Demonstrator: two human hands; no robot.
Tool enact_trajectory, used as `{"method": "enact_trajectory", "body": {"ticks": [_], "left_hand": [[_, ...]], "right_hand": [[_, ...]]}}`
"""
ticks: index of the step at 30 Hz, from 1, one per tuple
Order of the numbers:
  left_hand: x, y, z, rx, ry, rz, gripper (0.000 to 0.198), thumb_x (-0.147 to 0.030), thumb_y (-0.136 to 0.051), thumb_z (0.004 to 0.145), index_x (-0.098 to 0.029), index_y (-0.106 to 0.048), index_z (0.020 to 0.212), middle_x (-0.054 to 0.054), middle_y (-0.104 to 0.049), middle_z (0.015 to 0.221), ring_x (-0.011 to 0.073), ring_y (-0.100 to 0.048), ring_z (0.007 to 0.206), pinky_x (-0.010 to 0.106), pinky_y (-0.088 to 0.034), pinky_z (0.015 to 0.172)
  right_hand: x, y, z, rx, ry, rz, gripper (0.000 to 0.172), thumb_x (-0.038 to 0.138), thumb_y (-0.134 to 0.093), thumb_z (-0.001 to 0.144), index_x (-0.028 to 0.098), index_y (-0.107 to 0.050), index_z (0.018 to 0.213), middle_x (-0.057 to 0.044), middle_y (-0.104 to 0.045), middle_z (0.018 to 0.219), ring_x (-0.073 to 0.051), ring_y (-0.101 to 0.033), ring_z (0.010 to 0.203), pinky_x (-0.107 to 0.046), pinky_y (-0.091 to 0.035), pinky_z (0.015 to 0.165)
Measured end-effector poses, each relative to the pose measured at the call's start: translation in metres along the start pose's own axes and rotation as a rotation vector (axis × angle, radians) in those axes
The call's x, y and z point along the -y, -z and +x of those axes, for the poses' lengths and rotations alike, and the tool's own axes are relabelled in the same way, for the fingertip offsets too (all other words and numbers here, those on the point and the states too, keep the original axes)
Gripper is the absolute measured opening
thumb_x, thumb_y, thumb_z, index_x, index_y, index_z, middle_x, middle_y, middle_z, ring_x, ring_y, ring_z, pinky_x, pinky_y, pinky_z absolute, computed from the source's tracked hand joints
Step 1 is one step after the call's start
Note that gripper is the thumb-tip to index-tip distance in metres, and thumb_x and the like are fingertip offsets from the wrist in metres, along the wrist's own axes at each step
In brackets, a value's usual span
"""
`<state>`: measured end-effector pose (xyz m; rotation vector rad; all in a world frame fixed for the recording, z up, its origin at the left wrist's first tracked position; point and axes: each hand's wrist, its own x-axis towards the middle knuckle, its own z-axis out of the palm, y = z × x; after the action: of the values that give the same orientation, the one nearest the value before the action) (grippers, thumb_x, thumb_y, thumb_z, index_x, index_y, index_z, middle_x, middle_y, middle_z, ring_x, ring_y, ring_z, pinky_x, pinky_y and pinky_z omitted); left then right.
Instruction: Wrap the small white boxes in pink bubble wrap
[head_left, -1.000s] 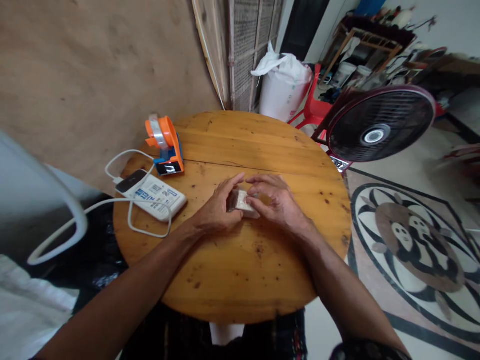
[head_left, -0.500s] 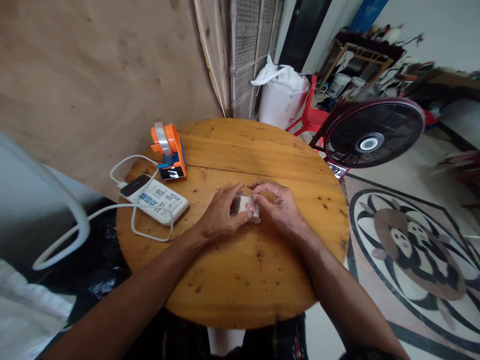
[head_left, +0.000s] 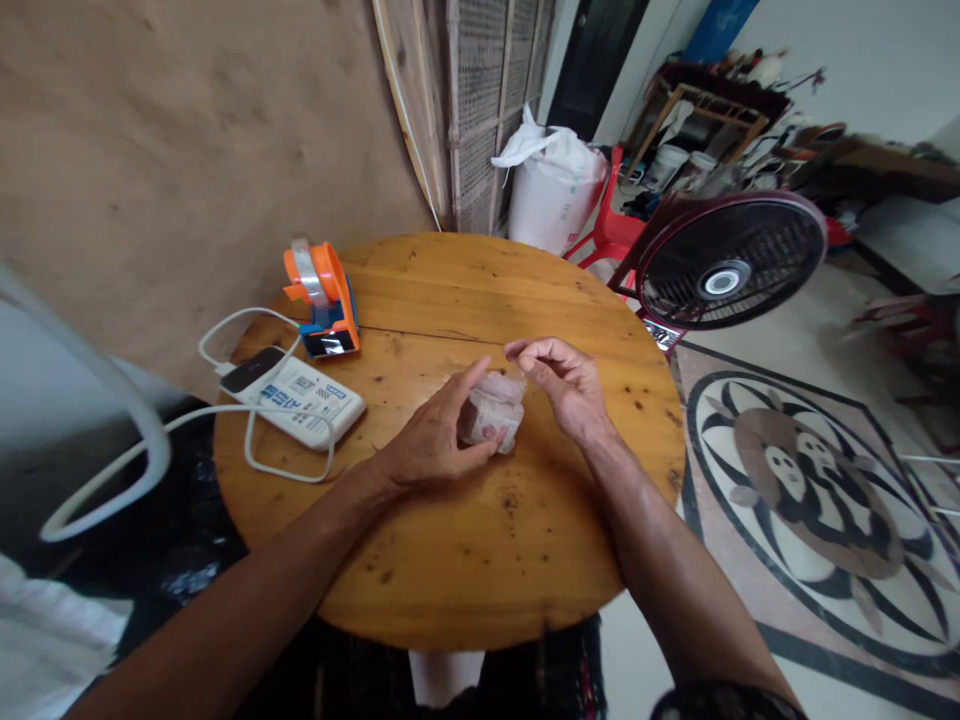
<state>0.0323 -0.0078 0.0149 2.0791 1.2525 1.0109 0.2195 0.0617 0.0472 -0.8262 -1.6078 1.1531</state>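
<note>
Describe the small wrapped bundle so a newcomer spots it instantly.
Find the round wooden table. Near its middle, the left hand curls around a small, pale bundle. Unlike the white corded device and orange-and-blue tape dispenser, it has see-through wrapping and a reddish mark.

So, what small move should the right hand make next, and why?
Perhaps move the right hand closer to the packet: its pinched fingertips look apart from the packet, while the left hand cups it from one side. I cannot tell whether the pinch holds anything.
</note>
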Motion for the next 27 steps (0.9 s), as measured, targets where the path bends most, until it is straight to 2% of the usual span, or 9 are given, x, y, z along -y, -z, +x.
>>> {"method": "enact_trajectory", "body": {"ticks": [4, 9, 13, 16, 19, 23, 27], "left_hand": [[0.000, -0.003, 0.000, 0.033, -0.085, 0.009, 0.097, -0.027, -0.068, 0.074, -0.025, -0.012, 0.153, 0.013, -0.040, 0.147, 0.0304, -0.045, 0.132, 0.047, -0.039, 0.110], [-0.002, -0.002, -0.001, 0.068, -0.110, 0.002, 0.103, -0.033, -0.071, 0.073, -0.030, -0.007, 0.154, 0.012, -0.034, 0.152, 0.0327, -0.040, 0.136, 0.051, -0.036, 0.112], [-0.001, 0.001, 0.000, 0.097, -0.167, 0.028, 0.105, -0.043, -0.076, 0.070, -0.027, -0.014, 0.153, 0.015, -0.026, 0.156, 0.0361, -0.028, 0.143, 0.055, -0.029, 0.115], [0.001, 0.000, 0.000, 0.070, -0.159, 0.034, 0.085, -0.048, -0.074, 0.072, -0.024, -0.037, 0.145, 0.016, -0.023, 0.157, 0.0371, -0.032, 0.141, 0.055, -0.031, 0.114], [0.001, 0.000, -0.001, 0.018, -0.143, 0.029, 0.057, -0.047, -0.070, 0.076, -0.020, -0.058, 0.125, 0.015, -0.027, 0.155, 0.0361, -0.040, 0.136, 0.052, -0.037, 0.111], [-0.003, 0.002, -0.003, -0.008, -0.192, 0.045, 0.041, -0.041, -0.069, 0.077, -0.018, -0.064, 0.111, 0.015, -0.032, 0.152, 0.0351, -0.040, 0.136, 0.049, -0.039, 0.110], [-0.009, 0.006, -0.005, -0.032, -0.247, -0.024, 0.027, -0.038, -0.067, 0.078, -0.018, -0.065, 0.097, 0.014, -0.039, 0.148, 0.0319, -0.048, 0.128, 0.047, -0.042, 0.106]], "right_hand": [[-0.002, 0.002, 0.004, -0.055, 0.041, 0.011, 0.027, 0.049, -0.068, 0.081, 0.024, -0.062, 0.076, -0.003, -0.071, 0.097, -0.021, -0.064, 0.100, -0.039, -0.047, 0.096], [-0.007, 0.007, 0.009, -0.105, 0.029, 0.012, 0.028, 0.050, -0.069, 0.080, 0.024, -0.060, 0.075, -0.002, -0.070, 0.098, -0.019, -0.064, 0.094, -0.038, -0.048, 0.093], [-0.017, 0.011, 0.014, -0.158, 0.017, 0.026, 0.026, 0.047, -0.070, 0.079, 0.023, -0.061, 0.074, -0.003, -0.070, 0.095, -0.018, -0.063, 0.087, -0.036, -0.049, 0.089], [-0.027, 0.013, 0.019, -0.194, -0.005, 0.050, 0.027, 0.048, -0.071, 0.077, 0.023, -0.061, 0.074, -0.003, -0.070, 0.094, -0.017, -0.062, 0.083, -0.034, -0.049, 0.083], [-0.035, 0.015, 0.023, -0.218, -0.041, 0.043, 0.030, 0.050, -0.070, 0.076, 0.022, -0.059, 0.074, -0.004, -0.070, 0.093, -0.017, -0.062, 0.081, -0.032, -0.050, 0.077], [-0.042, 0.017, 0.028, -0.247, -0.045, 0.064, 0.030, 0.050, -0.070, 0.075, 0.022, -0.059, 0.072, -0.004, -0.069, 0.089, -0.018, -0.063, 0.086, -0.030, -0.049, 0.076], [-0.048, 0.021, 0.032, -0.287, -0.043, 0.074, 0.029, 0.048, -0.071, 0.074, 0.021, -0.059, 0.073, -0.004, -0.070, 0.091, -0.016, -0.062, 0.081, -0.029, -0.048, 0.074]]}}
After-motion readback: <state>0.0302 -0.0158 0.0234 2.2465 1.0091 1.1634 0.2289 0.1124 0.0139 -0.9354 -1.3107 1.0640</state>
